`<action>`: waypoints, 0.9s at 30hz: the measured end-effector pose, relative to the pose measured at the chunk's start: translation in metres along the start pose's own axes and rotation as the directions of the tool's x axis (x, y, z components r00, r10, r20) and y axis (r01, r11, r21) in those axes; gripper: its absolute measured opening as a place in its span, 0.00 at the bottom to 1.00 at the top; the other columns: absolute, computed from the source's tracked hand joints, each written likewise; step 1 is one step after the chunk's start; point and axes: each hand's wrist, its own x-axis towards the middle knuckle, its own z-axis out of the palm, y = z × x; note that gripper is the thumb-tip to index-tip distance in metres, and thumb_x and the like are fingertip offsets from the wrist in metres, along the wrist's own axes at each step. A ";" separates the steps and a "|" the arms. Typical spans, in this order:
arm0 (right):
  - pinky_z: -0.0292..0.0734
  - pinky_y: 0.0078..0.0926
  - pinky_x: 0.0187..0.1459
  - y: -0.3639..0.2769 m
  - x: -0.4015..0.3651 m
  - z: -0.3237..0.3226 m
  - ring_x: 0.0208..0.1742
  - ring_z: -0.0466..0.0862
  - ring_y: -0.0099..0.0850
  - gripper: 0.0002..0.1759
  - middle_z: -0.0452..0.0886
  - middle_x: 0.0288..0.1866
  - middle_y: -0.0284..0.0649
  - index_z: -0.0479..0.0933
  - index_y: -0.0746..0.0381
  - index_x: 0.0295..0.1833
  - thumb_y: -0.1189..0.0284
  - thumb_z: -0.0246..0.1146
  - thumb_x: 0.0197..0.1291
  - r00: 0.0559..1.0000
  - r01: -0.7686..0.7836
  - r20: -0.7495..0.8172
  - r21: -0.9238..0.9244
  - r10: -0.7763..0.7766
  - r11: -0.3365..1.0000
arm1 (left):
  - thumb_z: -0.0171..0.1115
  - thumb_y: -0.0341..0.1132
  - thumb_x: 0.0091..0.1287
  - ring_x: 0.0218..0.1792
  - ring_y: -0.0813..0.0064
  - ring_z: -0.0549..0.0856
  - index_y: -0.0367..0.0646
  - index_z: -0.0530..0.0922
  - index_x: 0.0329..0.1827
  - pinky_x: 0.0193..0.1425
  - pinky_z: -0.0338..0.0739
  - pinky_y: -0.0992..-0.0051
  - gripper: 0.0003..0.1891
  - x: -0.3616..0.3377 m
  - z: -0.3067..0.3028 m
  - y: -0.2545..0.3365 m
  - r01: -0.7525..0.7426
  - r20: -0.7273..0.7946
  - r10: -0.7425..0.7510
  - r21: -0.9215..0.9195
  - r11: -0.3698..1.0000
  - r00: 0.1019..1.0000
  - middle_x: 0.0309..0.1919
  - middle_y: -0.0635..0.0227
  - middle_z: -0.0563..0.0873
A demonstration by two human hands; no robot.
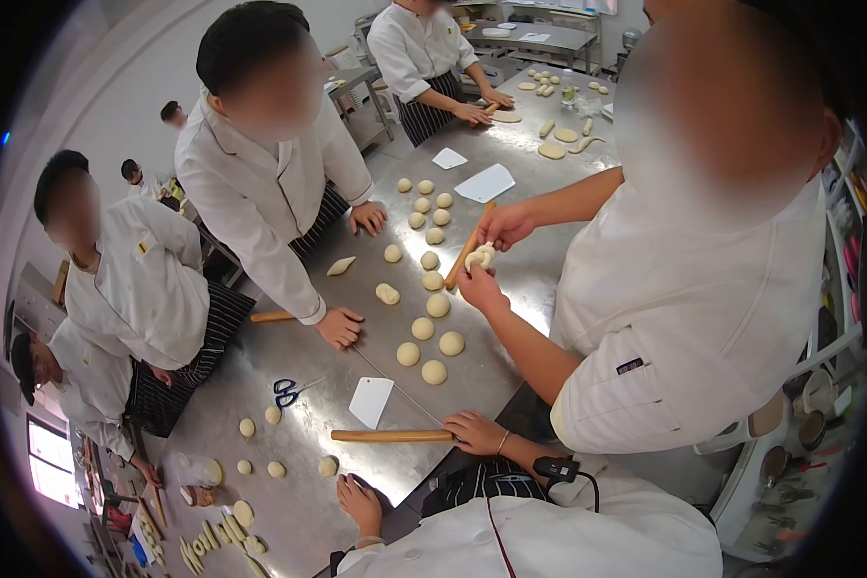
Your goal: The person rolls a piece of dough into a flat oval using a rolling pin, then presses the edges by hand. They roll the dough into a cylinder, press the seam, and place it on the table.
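My left hand (361, 506) rests at the near table edge with its fingers apart, just below a dough ball (328, 466). To the right, my right hand (477, 433) lies at the edge, a band round its wrist, its fingers stretched out at the end of a wooden rolling pin (390, 436). That pin lies crosswise on the steel table (356, 342). Beyond it is a white dough scraper (370, 402). On the right, a person's hands hold a twisted piece of dough (480, 256) over another rolling pin (464, 252).
Several dough balls (433, 372) lie along the table's middle. Blue-handled scissors (286, 392) are at the left, a plastic jar (199, 470) lower down, near dough strips (207, 541). A person (260, 183) leans on the far edge; others stand around. White scrapers (486, 183) lie farther back.
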 end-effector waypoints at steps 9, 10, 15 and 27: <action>0.68 0.38 0.64 -0.004 0.000 -0.004 0.63 0.73 0.40 0.29 0.73 0.62 0.42 0.71 0.61 0.62 0.68 0.68 0.54 1.000 0.000 -0.007 0.005 0.000 1.000 | 0.58 0.29 0.59 0.73 0.49 0.62 0.39 0.67 0.69 0.73 0.55 0.48 0.31 -0.001 0.004 -0.002 0.010 -0.013 -0.011 -0.020 1.000 1.000 0.71 0.51 0.66; 0.68 0.38 0.64 -0.005 0.000 -0.005 0.63 0.73 0.40 0.28 0.73 0.62 0.42 0.71 0.61 0.62 0.68 0.68 0.54 1.000 0.000 -0.005 0.010 0.000 1.000 | 0.58 0.29 0.59 0.73 0.49 0.62 0.39 0.67 0.69 0.73 0.55 0.48 0.31 0.000 0.004 -0.003 0.011 -0.013 -0.011 -0.021 1.000 1.000 0.71 0.51 0.66; 0.68 0.39 0.64 -0.006 -0.001 -0.006 0.63 0.73 0.41 0.28 0.73 0.62 0.42 0.72 0.61 0.62 0.68 0.68 0.54 1.000 -0.007 -0.004 0.012 0.007 1.000 | 0.57 0.30 0.61 0.72 0.47 0.63 0.37 0.67 0.69 0.72 0.57 0.48 0.30 -0.001 0.001 0.000 0.011 -0.003 -0.011 -0.002 1.000 1.000 0.71 0.49 0.66; 0.69 0.39 0.63 0.003 -0.001 -0.003 0.61 0.75 0.41 0.28 0.74 0.63 0.41 0.73 0.60 0.63 0.63 0.66 0.57 0.998 0.030 0.059 -0.027 -0.028 0.999 | 0.49 0.23 0.59 0.34 0.43 0.77 0.32 0.73 0.28 0.38 0.72 0.50 0.05 0.008 -0.037 0.060 -0.134 -0.531 0.089 -0.047 0.990 0.843 0.30 0.43 0.77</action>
